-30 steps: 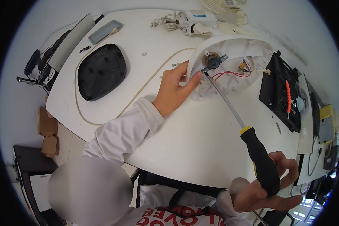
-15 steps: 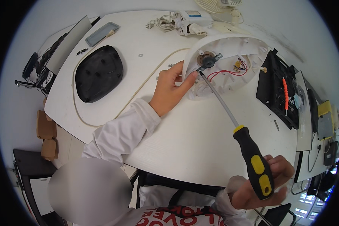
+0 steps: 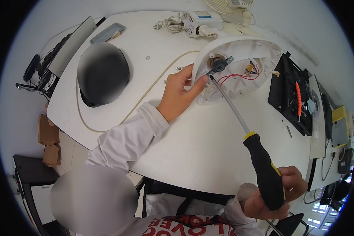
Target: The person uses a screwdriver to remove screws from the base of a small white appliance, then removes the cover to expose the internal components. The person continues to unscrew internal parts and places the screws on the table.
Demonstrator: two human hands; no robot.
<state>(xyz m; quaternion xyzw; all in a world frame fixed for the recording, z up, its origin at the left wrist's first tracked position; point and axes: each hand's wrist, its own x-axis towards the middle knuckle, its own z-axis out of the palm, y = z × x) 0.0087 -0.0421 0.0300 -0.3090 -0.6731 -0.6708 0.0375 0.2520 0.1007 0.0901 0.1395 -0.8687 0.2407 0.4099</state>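
Screwdriver (image 3: 246, 137) clamped in my right hand (image 3: 277, 194), fist wrapped round the black-and-yellow handle at about 5 o'clock in view; long steel shaft runs from there up toward 11 o'clock, so the tool's long axis lies diagonal across the white table (image 3: 177, 145); tip lands at a dark metal fitting (image 3: 219, 63) inside the white plastic housing (image 3: 240, 65), touching or just short of it, cannot tell which; housing sits at about 12–1 o'clock, tilted up on its edge, red wires (image 3: 234, 76) showing inside; my left hand (image 3: 183, 90) is the nearer one to the fitting, fingers curled onto the housing rim, thumb pressed just beside the tip, gripping the rim rather than open; right hand is well apart from the fitting, at the far end of the shaft; black board with an orange part (image 3: 293, 96) at 2–3 o'clock beside the housing; dark rounded object (image 3: 103, 72) at 10 o'clock, not touched; cream cord (image 3: 145, 92) loops across the table between them.
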